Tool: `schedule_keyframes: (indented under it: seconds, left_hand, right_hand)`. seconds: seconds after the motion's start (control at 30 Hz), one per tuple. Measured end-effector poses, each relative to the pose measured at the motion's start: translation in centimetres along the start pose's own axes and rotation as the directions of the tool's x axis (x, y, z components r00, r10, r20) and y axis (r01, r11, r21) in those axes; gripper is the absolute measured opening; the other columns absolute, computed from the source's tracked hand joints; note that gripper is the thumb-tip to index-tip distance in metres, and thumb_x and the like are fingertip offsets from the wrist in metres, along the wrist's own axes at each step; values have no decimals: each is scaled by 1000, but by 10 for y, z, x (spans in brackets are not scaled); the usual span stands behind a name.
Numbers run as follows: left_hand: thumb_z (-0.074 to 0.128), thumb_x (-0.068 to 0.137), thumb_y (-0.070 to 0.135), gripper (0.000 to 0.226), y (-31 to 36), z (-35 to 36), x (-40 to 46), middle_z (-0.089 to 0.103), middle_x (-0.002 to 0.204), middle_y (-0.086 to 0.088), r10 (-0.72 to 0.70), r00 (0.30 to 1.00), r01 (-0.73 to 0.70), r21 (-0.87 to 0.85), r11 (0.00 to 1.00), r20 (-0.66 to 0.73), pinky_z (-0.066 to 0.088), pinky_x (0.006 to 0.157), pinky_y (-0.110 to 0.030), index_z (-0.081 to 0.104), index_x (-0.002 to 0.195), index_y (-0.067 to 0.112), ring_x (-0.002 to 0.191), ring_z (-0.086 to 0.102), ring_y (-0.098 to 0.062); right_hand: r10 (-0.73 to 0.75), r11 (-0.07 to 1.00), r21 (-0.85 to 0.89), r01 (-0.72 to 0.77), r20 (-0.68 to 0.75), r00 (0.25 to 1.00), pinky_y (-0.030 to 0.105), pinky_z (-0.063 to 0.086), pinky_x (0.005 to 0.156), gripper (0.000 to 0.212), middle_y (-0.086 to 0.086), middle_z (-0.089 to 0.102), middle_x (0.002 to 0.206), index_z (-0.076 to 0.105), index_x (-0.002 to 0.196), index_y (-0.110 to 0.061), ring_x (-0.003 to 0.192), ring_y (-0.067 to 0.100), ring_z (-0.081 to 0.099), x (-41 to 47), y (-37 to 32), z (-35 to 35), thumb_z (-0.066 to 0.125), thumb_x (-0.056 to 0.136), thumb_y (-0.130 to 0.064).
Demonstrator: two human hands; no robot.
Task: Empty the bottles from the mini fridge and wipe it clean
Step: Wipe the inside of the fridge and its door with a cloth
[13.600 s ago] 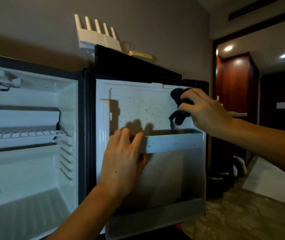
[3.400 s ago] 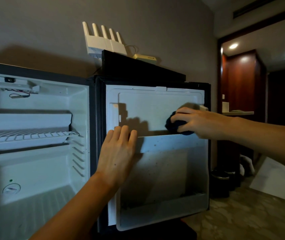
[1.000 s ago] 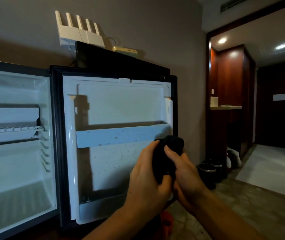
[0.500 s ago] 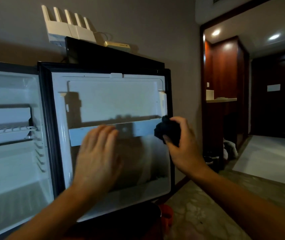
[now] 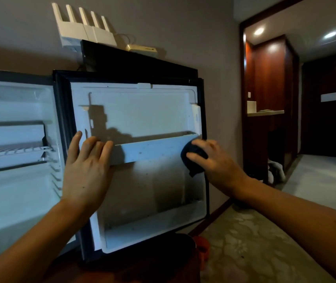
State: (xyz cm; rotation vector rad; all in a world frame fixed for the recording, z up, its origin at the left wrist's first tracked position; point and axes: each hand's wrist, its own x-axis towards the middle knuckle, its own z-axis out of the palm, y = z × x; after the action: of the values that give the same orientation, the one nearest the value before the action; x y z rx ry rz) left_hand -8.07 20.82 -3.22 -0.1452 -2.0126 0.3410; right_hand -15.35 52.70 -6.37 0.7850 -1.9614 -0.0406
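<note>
Mini fridge (image 5: 16,190) open, no bottles visible inside. Right hand (image 5: 216,160) grips a dark cloth (image 5: 193,158), fingers curled over it, pressed on the right end of the door shelf rail (image 5: 152,149). Rail's long axis runs left from the cloth (likely wipe direction). Left hand (image 5: 87,168) lies flat, fingers straight, on the rail's left end, bracing the door (image 5: 140,111); forearm angled up from lower left.

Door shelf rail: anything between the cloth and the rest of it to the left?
The dark cloth under the right hand sits at the right end of the door shelf rail. The speckled middle is bare. The left hand lies flat over the left end, covering it.
</note>
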Motion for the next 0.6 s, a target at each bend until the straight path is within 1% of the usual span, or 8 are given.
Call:
schedule_keyframes:
  seconds: [0.07, 0.13, 0.2, 0.33, 0.4, 0.5, 0.53, 0.6]
  left_hand:
    - [76, 78, 20, 56, 3, 3, -1, 61, 109, -22, -28, 1000, 28, -13, 1000, -5, 14, 118, -52, 55, 124, -4, 119, 43, -39]
    - [74, 80, 20, 53, 4, 3, -3, 61, 109, -20, -45, 999, 45, -23, 999, -11, 14, 118, -52, 54, 124, -3, 120, 43, -38]
    - [73, 81, 17, 52, 2, 3, -4, 60, 111, -20, -45, 999, 44, -19, 999, -14, 14, 118, -52, 54, 125, -2, 121, 42, -38]
    - [74, 80, 17, 53, 1, 5, -2, 60, 113, -21, -36, 999, 36, -37, 999, -16, 16, 118, -51, 54, 125, -3, 122, 42, -38]
    - [74, 80, 18, 54, 4, 6, -2, 59, 115, -21, -44, 999, 43, -51, 998, -17, 18, 117, -52, 53, 125, -3, 123, 41, -38]
    - [75, 78, 14, 56, 4, 8, -4, 58, 117, -22, -56, 998, 54, -58, 997, -26, 18, 116, -51, 52, 126, -3, 123, 40, -38]
    - [75, 78, 13, 57, 3, 8, -4, 58, 118, -22, -54, 998, 52, -55, 997, -25, 18, 116, -51, 52, 127, -3, 124, 40, -38]
    - [75, 77, 13, 59, 1, 9, -5, 58, 120, -22, -44, 999, 43, -50, 998, -19, 16, 117, -50, 52, 128, -3, 125, 40, -38]
  right_hand:
    - [166, 984, 84, -157, -113, 980, 44, 39, 100, 55, 17, 35, 146, 53, 131, -13, 130, 40, 34, 16, -1, -8, 72, 80, -6]
    - [291, 951, 153, -267, -163, 943, 42, 38, 101, 54, 15, 31, 147, 51, 132, -14, 130, 38, 31, 27, -3, -11, 68, 81, -1]
    - [226, 971, 109, -213, -131, 965, 45, 41, 100, 52, 18, 33, 147, 54, 130, -12, 129, 40, 33, 23, -6, -6, 68, 81, -2]
    - [-65, 998, -18, 65, 36, 997, 50, 51, 88, 57, 18, 38, 143, 56, 129, -14, 125, 41, 35, 2, 2, -2, 72, 74, -6]
    - [26, 1000, 13, -26, -34, 999, 48, 48, 93, 55, 18, 36, 145, 54, 130, -14, 127, 41, 36, 12, 4, -7, 70, 78, -6]
    - [313, 945, 146, -292, -150, 938, 41, 36, 102, 51, 15, 30, 148, 50, 133, -13, 130, 38, 30, 29, -1, -9, 64, 85, -2]
    - [292, 953, 126, -274, -161, 943, 41, 36, 101, 50, 16, 30, 148, 51, 132, -13, 129, 38, 31, 29, -2, -8, 64, 85, -3]
    - [109, 992, 71, -104, -80, 991, 47, 42, 97, 50, 18, 34, 146, 53, 129, -13, 127, 41, 34, 19, -3, -5, 68, 81, -5]
